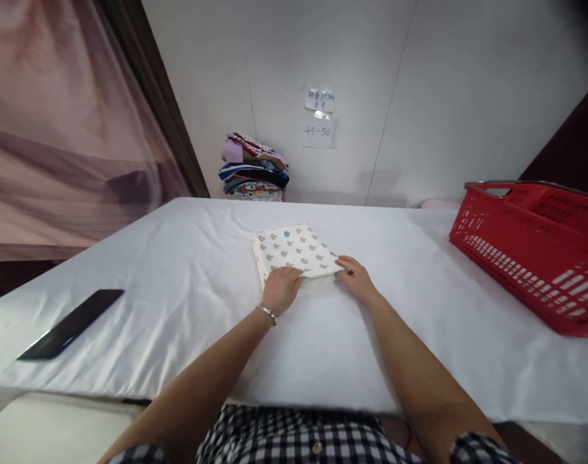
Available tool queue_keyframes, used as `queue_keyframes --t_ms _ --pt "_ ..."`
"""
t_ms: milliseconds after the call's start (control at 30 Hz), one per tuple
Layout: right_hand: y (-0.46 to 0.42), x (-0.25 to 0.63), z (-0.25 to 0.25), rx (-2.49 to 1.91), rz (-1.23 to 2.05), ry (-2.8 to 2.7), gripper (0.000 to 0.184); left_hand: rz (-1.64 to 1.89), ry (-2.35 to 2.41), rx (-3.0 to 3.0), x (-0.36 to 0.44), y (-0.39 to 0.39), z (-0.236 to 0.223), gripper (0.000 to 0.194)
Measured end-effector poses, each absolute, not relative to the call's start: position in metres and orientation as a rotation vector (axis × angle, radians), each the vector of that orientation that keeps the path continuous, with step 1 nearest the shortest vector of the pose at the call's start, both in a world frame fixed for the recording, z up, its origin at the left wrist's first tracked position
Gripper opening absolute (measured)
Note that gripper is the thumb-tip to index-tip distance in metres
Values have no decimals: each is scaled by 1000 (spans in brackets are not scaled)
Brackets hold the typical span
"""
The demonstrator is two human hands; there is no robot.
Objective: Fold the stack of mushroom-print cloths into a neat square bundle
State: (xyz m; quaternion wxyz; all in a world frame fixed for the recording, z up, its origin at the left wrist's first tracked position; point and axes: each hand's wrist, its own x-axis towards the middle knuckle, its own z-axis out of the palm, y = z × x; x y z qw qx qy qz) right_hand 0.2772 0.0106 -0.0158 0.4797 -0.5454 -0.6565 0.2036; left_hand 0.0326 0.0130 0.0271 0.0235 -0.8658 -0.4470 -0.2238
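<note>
A folded white cloth (pixel 298 248) with small grey figures and a few coloured ones lies on the white-covered table (pixel 187 277). At its near left corner, my left hand (pixel 281 288) has its fingers curled over the near edge, the thumb side hidden. My right hand (pixel 355 276) pinches the near right corner of the cloth between thumb and fingers. The layers show along the cloth's left and near sides. A silver bracelet (pixel 267 314) sits on my left wrist.
A red plastic basket (pixel 525 258) stands at the right of the table. To the left lies a flat black object (pixel 74 322). A pile of folded fabrics (pixel 254 169) rises behind the far edge, against the wall with paper signs (pixel 319 132). Pink curtain (pixel 66 129) hangs at left.
</note>
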Motion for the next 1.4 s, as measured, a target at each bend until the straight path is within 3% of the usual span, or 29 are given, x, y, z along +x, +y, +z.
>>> queue_keyframes --t_ms 200,567,767,1000,1400 --pt "19 278 -20 -1311 532 -1541 25 -567 -1473 -2580 40 13 34 23" --pt "20 273 -21 -1305 468 -1510 23 -659 -971 -2678 65 15 33 31" --pt "21 271 -21 -1332 363 -1463 22 -646 -1029 -2662 74 20 29 34" --pt "21 272 -20 -1401 332 -1419 22 -624 -1101 -2642 91 23 30 19" --pt "17 271 -10 -1327 613 -1256 23 -644 -1045 -2674 103 27 21 29"
